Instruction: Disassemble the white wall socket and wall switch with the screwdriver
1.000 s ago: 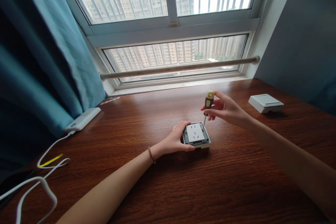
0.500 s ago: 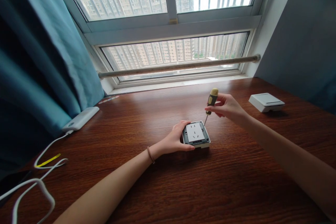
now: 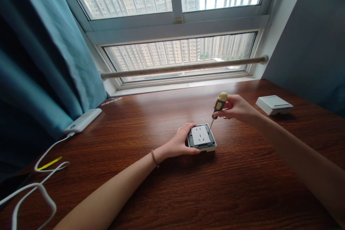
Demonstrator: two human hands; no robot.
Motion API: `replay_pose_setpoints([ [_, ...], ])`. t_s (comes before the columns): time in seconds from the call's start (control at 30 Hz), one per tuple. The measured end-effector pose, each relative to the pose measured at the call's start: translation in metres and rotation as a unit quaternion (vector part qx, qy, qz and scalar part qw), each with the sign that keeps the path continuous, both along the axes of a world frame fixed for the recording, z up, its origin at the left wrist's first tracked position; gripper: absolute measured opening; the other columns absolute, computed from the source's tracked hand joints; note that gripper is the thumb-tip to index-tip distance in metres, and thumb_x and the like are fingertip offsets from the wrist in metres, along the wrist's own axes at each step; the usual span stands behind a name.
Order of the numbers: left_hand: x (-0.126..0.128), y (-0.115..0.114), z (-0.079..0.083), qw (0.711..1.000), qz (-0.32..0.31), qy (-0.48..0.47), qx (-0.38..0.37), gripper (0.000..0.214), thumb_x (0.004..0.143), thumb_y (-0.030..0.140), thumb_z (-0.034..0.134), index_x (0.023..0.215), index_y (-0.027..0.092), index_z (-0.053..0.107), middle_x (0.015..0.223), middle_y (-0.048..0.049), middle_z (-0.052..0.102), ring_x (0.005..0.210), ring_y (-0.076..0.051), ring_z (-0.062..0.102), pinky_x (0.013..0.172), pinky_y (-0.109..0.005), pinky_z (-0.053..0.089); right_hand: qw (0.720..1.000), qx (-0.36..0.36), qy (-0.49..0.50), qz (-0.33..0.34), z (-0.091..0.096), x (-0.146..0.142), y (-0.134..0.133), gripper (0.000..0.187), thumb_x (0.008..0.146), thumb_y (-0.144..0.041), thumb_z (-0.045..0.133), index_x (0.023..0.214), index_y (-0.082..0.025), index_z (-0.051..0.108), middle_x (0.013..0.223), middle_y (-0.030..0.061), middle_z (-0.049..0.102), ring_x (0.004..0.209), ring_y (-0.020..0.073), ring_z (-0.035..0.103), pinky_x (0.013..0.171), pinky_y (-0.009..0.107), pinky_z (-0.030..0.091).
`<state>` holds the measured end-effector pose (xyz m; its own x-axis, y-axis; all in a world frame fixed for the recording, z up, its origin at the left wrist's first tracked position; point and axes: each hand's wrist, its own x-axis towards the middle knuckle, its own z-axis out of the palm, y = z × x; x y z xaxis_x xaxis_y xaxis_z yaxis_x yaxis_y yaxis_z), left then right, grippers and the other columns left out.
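On the wooden table lies a wall socket (image 3: 200, 135), face up, with a white slotted centre and a grey frame in a white box. My left hand (image 3: 183, 140) grips it from the left, thumb along the near side and fingers at the far side. A screwdriver (image 3: 220, 105) with a yellow and dark grey handle is held in the fingers of my right hand (image 3: 234, 107). It leans to the right, its tip at the right side of the socket's frame. Whether the tip sits in a screw is too small to tell.
A second white switch or socket box (image 3: 274, 105) stands on the table (image 3: 242, 187) at the right. To the left are a white power bank-like block (image 3: 83, 120), a white cable (image 3: 47, 194) and a yellow strip (image 3: 50, 164). A blue curtain (image 3: 59, 43) hangs beside the window.
The screwdriver's handle has tipped further to the right, and my right hand has shifted slightly with it. My left hand and the socket have stayed in place.
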<state>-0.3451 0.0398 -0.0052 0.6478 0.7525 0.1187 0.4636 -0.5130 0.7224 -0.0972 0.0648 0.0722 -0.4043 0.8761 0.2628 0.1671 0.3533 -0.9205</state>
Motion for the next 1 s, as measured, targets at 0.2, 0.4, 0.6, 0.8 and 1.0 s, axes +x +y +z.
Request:
replay_pose_setpoints([
  [0.2,0.000,0.001,-0.001,1.000,0.001,0.002,-0.001,0.085,0.060,0.043,0.073,0.131,0.021,0.031,0.134,-0.0124,0.035,0.124,-0.031,0.033,0.105,-0.046,0.024,0.990,0.047,0.033,-0.127,-0.016,-0.014,-0.002,0.035,0.057,-0.034,0.077,0.072,-0.016,0.051,0.055,-0.0024,0.056,0.036,0.0067,0.047,0.029,0.019,0.034],
  [0.4,0.000,0.002,-0.002,1.000,-0.003,0.005,0.011,0.085,0.059,0.044,0.073,0.130,0.022,0.031,0.133,-0.0117,0.036,0.123,-0.030,0.035,0.105,-0.045,0.025,0.996,-0.042,0.065,-0.042,-0.008,-0.009,-0.001,0.051,0.062,-0.030,0.074,0.103,-0.018,0.047,0.076,0.0010,0.062,0.040,0.0063,0.052,0.033,0.019,0.038],
  [0.6,0.000,0.001,-0.001,1.000,-0.001,0.015,0.008,0.085,0.060,0.044,0.072,0.130,0.022,0.031,0.133,-0.0117,0.037,0.123,-0.030,0.035,0.105,-0.044,0.026,0.992,-0.083,0.068,0.074,0.008,0.008,0.000,0.045,0.073,-0.029,0.065,0.113,-0.019,0.046,0.108,0.0123,0.061,0.066,0.0163,0.067,0.052,0.027,0.053],
  [0.8,0.000,0.002,-0.002,1.000,0.001,0.013,0.005,0.086,0.059,0.045,0.073,0.130,0.022,0.031,0.134,-0.0116,0.036,0.124,-0.031,0.034,0.105,-0.046,0.025,0.999,-0.009,0.048,-0.023,-0.004,0.000,0.006,0.038,0.062,-0.028,0.074,0.084,-0.017,0.045,0.073,0.0020,0.064,0.053,0.0125,0.061,0.045,0.024,0.049],
  [1.0,0.000,0.001,0.000,1.000,-0.002,0.012,0.007,0.084,0.060,0.044,0.073,0.130,0.022,0.032,0.133,-0.0115,0.037,0.122,-0.031,0.035,0.104,-0.046,0.025,0.990,0.069,0.037,-0.115,-0.017,-0.009,0.004,0.043,0.058,-0.031,0.076,0.081,-0.020,0.041,0.071,-0.0027,0.058,0.055,0.0119,0.060,0.039,0.018,0.042],
])
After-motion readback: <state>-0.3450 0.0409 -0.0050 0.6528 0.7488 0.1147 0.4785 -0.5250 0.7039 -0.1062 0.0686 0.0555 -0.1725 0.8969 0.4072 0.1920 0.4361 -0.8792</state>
